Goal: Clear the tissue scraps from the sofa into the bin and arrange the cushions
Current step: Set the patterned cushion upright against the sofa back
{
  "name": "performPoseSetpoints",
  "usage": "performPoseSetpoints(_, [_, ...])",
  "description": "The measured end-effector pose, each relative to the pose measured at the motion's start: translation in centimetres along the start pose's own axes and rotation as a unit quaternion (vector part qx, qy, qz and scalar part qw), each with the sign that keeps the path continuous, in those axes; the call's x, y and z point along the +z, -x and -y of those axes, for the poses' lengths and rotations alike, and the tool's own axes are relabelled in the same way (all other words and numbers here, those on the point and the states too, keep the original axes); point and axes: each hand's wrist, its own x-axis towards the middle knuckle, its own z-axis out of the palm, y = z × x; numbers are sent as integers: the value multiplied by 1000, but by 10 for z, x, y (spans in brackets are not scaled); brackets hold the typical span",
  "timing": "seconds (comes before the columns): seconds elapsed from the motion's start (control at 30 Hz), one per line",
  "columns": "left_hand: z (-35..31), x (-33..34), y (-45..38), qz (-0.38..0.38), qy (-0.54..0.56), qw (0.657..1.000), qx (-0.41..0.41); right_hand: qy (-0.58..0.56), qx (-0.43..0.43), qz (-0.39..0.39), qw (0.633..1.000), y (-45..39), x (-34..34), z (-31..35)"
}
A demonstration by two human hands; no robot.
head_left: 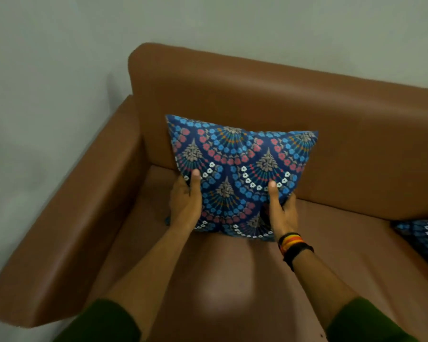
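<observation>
A blue patterned cushion stands upright on the brown sofa seat, its back against the backrest near the left armrest. My left hand grips its lower left edge, thumb on the front. My right hand, with coloured bands on the wrist, holds the lower right edge the same way. A second cushion of the same pattern lies at the right edge of the view, partly cut off. No tissue scraps or bin are in view.
The sofa's left armrest runs along a pale wall. The backrest stands against the same wall behind the cushion.
</observation>
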Motion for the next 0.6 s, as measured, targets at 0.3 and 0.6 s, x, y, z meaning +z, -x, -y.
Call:
performPoseSetpoints(0.3, [7, 61, -7, 49, -91, 993, -63, 39, -28, -12, 999, -43, -44, -25])
performPoseSetpoints(0.6, [-31, 105, 131, 80, -259, 939, 212, 233, -134, -87, 959, 45, -147, -52])
